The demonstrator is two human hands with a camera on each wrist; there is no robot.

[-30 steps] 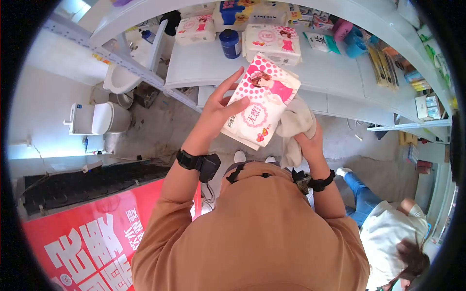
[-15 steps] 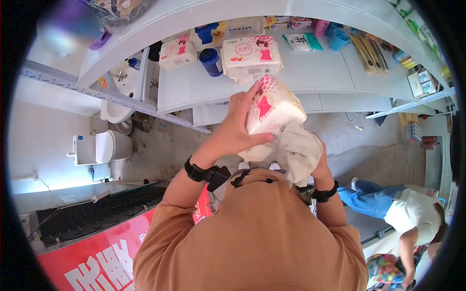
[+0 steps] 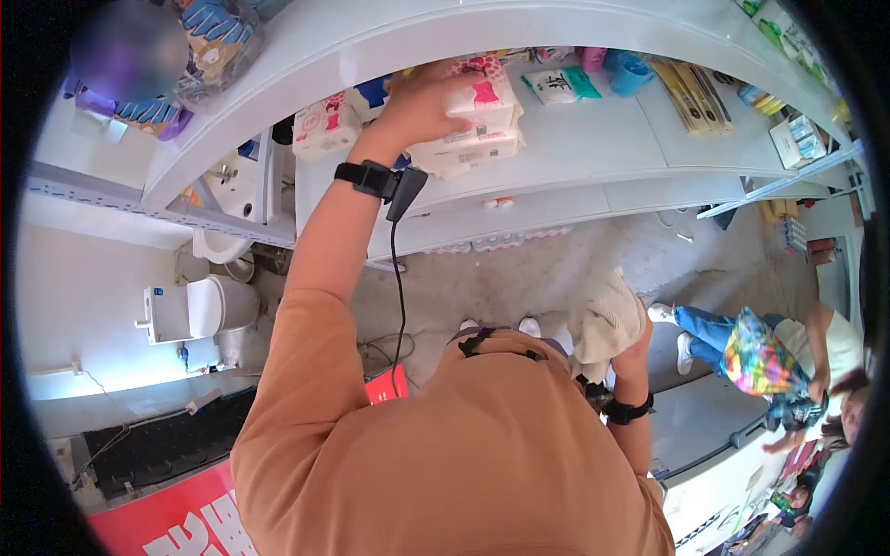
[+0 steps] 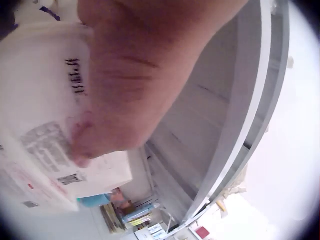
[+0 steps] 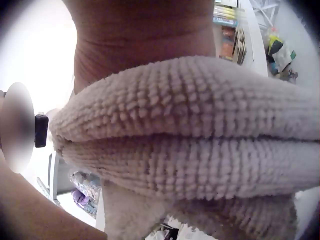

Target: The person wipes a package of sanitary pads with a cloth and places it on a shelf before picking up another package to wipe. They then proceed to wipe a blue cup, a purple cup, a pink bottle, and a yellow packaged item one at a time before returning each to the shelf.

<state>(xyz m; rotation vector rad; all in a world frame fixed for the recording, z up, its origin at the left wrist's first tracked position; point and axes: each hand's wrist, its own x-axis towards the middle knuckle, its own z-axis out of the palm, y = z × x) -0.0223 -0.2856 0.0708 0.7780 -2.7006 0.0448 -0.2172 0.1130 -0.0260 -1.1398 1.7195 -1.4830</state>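
Observation:
In the head view my left hand (image 3: pixel 422 111) grips a white and pink package (image 3: pixel 496 93) on top of a similar package (image 3: pixel 477 153) on the shelf. Its thumb lies along the near side; the far fingers are partly hidden. In the left wrist view the hand (image 4: pixel 120 100) covers one end of the package (image 4: pixel 40 95), thumb against its printed side. Down by the body, my right hand (image 3: pixel 632 357) holds a bunched beige cloth (image 3: pixel 607 320). That ribbed cloth (image 5: pixel 190 110) fills much of the right wrist view and hides the fingers.
Left of the stack sits another pink and white package (image 3: pixel 326 128). Farther right on the shelf (image 3: pixel 603 139) are a white and teal packet (image 3: pixel 561 85), a blue cup (image 3: pixel 630 76) and brown packs (image 3: pixel 691 97). A person holding a colorful bag (image 3: pixel 760 357) is at the right.
My left hand has carried the package up and away from the body, from in front of the shelf onto the stack. My right hand and the cloth have moved down, closer to the body.

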